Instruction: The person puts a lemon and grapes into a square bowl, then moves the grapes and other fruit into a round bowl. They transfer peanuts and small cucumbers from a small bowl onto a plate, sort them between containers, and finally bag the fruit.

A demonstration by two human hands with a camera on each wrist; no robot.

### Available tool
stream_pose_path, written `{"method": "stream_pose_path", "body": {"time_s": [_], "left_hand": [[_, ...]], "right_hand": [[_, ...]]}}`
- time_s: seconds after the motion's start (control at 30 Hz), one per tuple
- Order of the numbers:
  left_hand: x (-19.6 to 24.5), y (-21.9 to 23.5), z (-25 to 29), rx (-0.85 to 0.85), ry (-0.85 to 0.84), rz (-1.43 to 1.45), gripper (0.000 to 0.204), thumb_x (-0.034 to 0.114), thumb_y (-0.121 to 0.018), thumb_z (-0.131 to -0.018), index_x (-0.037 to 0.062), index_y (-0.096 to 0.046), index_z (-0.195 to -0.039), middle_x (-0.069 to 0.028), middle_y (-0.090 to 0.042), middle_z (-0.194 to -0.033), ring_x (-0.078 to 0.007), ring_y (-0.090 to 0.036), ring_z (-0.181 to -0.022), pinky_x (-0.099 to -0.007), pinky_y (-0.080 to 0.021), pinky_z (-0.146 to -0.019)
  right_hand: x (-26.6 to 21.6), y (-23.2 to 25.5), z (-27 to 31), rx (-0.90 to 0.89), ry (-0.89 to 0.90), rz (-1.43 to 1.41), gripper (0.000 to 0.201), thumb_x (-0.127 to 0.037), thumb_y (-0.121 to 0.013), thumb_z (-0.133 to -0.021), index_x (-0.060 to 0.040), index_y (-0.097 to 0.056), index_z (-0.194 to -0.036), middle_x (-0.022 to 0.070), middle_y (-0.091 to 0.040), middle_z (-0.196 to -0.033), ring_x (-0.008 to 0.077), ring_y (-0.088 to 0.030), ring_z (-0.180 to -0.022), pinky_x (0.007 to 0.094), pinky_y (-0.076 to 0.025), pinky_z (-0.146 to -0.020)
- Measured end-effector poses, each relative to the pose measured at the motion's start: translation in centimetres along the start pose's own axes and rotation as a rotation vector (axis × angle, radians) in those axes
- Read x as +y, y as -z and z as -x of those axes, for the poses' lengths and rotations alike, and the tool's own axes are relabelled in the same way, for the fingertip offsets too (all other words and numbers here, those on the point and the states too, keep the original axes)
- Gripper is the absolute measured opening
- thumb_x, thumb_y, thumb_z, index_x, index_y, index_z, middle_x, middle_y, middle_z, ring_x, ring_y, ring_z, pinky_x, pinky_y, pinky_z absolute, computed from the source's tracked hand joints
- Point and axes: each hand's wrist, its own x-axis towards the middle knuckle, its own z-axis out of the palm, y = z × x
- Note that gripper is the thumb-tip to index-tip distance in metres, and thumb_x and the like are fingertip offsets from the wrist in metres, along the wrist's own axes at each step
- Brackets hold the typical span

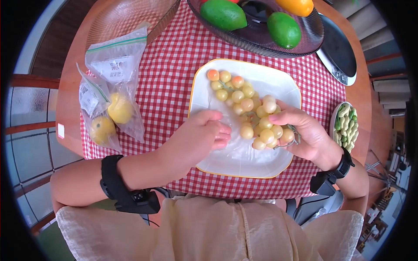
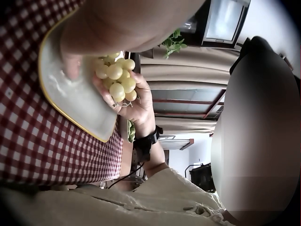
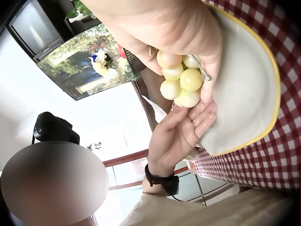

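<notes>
My right hand (image 1: 309,135) grips the stem end of a bunch of pale yellow grapes (image 1: 247,104), with the thumb over the fruit. A few grapes at the far end are orange-tinted. Beneath the bunch is a white plate (image 1: 209,161) with a yellow rim and a glossy inside. Just left of the grapes, my left hand (image 1: 196,135) hovers over the plate, fingers loosely bent. Its palm (image 3: 171,141) faces up, bare, in the right wrist view, fingertips close by the lowest grapes (image 3: 188,98). In the left wrist view the forearm covers part of the plate.
Zip bags (image 1: 115,69) holding yellow fruits (image 1: 120,108) lie at the left. Behind them is a clear bowl (image 1: 126,21). A dark ribbed bowl (image 1: 261,48) with green and orange fruits stands beyond the plate. To the right are a black dish (image 1: 337,48) and a bowl of pods (image 1: 347,124).
</notes>
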Motion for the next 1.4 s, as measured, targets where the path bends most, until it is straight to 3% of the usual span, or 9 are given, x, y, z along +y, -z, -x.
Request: {"method": "stream_pose_path", "body": {"time_s": [0.23, 0.43, 0.6, 0.8, 0.9, 0.97, 1.1, 1.2, 1.4], "left_hand": [[-0.6, -2.4, -1.2, -0.032, 0.042, 0.464, 0.052, 0.036, -0.030, -0.103, -0.0058, -0.036, -0.134, -0.0185, -0.050, -0.129, -0.0279, -0.047, -0.125, -0.0408, -0.038, -0.108], [-0.3, -4.5, -2.5, -0.110, -0.125, 0.852, 0.050, 0.038, -0.028, -0.103, -0.0001, -0.040, -0.133, -0.0132, -0.052, -0.126, -0.0254, -0.048, -0.123, -0.0405, -0.038, -0.107], [0.8, -3.7, -3.6, -0.028, -0.220, 0.739, 0.045, 0.039, -0.034, -0.100, 0.0039, -0.047, -0.125, -0.0090, -0.055, -0.119, -0.0227, -0.055, -0.110, -0.0389, -0.044, -0.098], [1.3, -3.1, -4.9, -0.067, -0.124, 0.728, 0.032, 0.036, -0.052, -0.095, 0.0079, -0.055, -0.110, -0.0058, -0.061, -0.099, -0.0208, -0.060, -0.093, -0.0356, -0.049, -0.087], [1.3, -2.6, -5.8, -0.043, -0.177, 0.578, 0.024, 0.028, -0.060, -0.092, 0.0091, -0.056, -0.106, -0.0040, -0.061, -0.094, -0.0188, -0.061, -0.089, -0.0350, -0.050, -0.083], [1.2, -1.9, -6.0, -0.023, -0.249, 0.436, 0.023, 0.025, -0.061, -0.092, 0.0096, -0.055, -0.108, -0.0034, -0.060, -0.096, -0.0173, -0.060, -0.090, -0.0340, -0.050, -0.082], [1.3, -2.2, -4.7, 0.213, -0.364, 0.102, 0.026, 0.018, -0.059, -0.093, 0.0103, -0.051, -0.116, -0.0022, -0.056, -0.105, -0.0143, -0.057, -0.097, -0.0335, -0.051, -0.080], [0.5, -1.8, -4.3, 0.244, -0.367, -0.028, 0.030, 0.018, -0.056, -0.095, 0.0104, -0.046, -0.122, -0.0027, -0.054, -0.112, -0.0141, -0.055, -0.101, -0.0355, -0.051, -0.081], [0.8, -2.3, -3.9, 0.216, -0.315, 0.073, 0.032, 0.018, -0.052, -0.097, 0.0089, -0.043, -0.126, -0.0055, -0.053, -0.118, -0.0193, -0.053, -0.113, -0.0392, -0.051, -0.089]], "right_hand": [[-0.3, -0.1, 0.8, -0.008, -0.002, -0.102, 0.042, -0.022, -0.060, -0.086, -0.0024, -0.052, -0.122, 0.0074, -0.064, -0.100, 0.0138, -0.064, -0.080, 0.0258, -0.052, -0.064], [-0.2, 0.4, 1.2, -0.074, -0.026, -0.096, 0.042, -0.022, -0.059, -0.086, -0.0015, -0.052, -0.122, 0.0083, -0.065, -0.098, 0.0139, -0.065, -0.076, 0.0228, -0.051, -0.059], [-0.5, -1.0, 2.2, 0.002, -0.060, -0.057, 0.046, -0.020, -0.059, -0.086, -0.0006, -0.047, -0.126, 0.0097, -0.063, -0.103, 0.0163, -0.066, -0.084, 0.0258, -0.054, -0.067], [-0.4, -0.4, 2.1, -0.132, -0.119, 0.005, 0.053, -0.020, -0.062, -0.084, 0.0012, -0.043, -0.128, 0.0117, -0.061, -0.109, 0.0197, -0.065, -0.094, 0.0316, -0.054, -0.080], [-0.5, -0.1, 1.9, -0.048, -0.125, 0.045, 0.065, -0.021, -0.058, -0.080, 0.0027, -0.038, -0.137, 0.0173, -0.055, -0.126, 0.0287, -0.058, -0.113, 0.0377, -0.048, -0.097], [-0.5, 0.8, 1.2, -0.099, -0.069, 0.071, 0.052, -0.019, -0.065, -0.083, 0.0013, -0.045, -0.126, 0.0109, -0.061, -0.111, 0.0193, -0.063, -0.098, 0.0309, -0.052, -0.084], [-0.8, 1.0, 0.9, 0.003, 0.092, 0.245, 0.050, -0.014, -0.069, -0.082, 0.0004, -0.048, -0.125, 0.0099, -0.061, -0.111, 0.0172, -0.062, -0.100, 0.0300, -0.051, -0.086], [-0.9, 1.2, 0.5, -0.010, 0.167, 0.509, 0.054, -0.004, -0.067, -0.081, -0.0014, -0.045, -0.130, 0.0094, -0.056, -0.120, 0.0177, -0.058, -0.107, 0.0303, -0.047, -0.093], [0.1, 0.9, -0.4, 0.044, 0.303, 0.819, 0.052, -0.005, -0.070, -0.080, -0.0011, -0.048, -0.127, 0.0062, -0.058, -0.114, 0.0132, -0.056, -0.104, 0.0272, -0.046, -0.092]]}}
